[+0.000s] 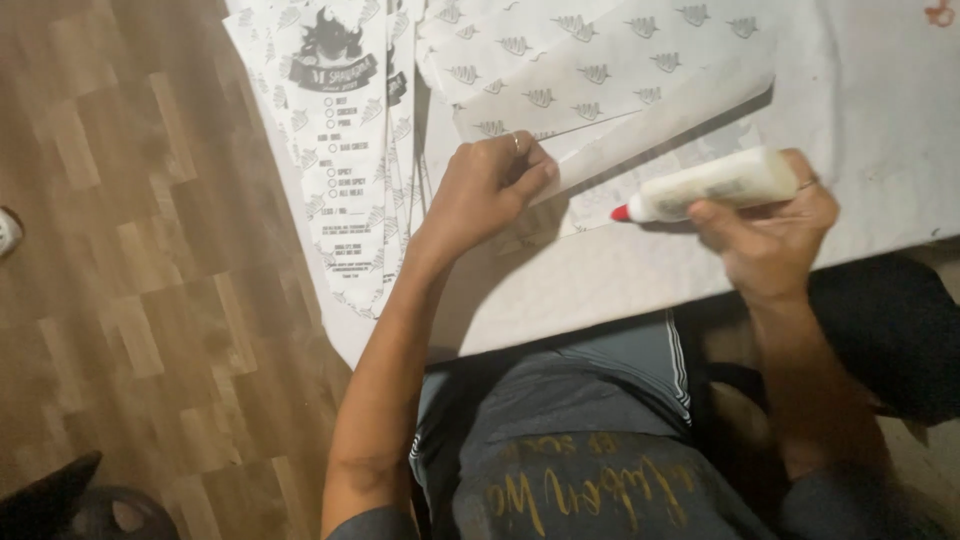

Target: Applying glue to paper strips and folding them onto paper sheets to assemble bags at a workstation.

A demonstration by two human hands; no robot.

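Observation:
My left hand point(490, 190) presses down on the folded flap of a white printed paper sheet point(640, 125) lying on the white table point(880, 120). Its fingertips pinch the flap's near corner. My right hand point(770, 235) grips a white glue bottle point(715, 185) with a red tip, held sideways. The tip points left and hovers just above the paper, a short way right of my left fingers.
A fanned stack of printed paper sheets point(350, 150) lies at the table's left end. More patterned sheets point(540, 50) overlap at the back. Wooden floor point(130, 280) spreads to the left, with a dark object point(70, 500) at the lower left corner.

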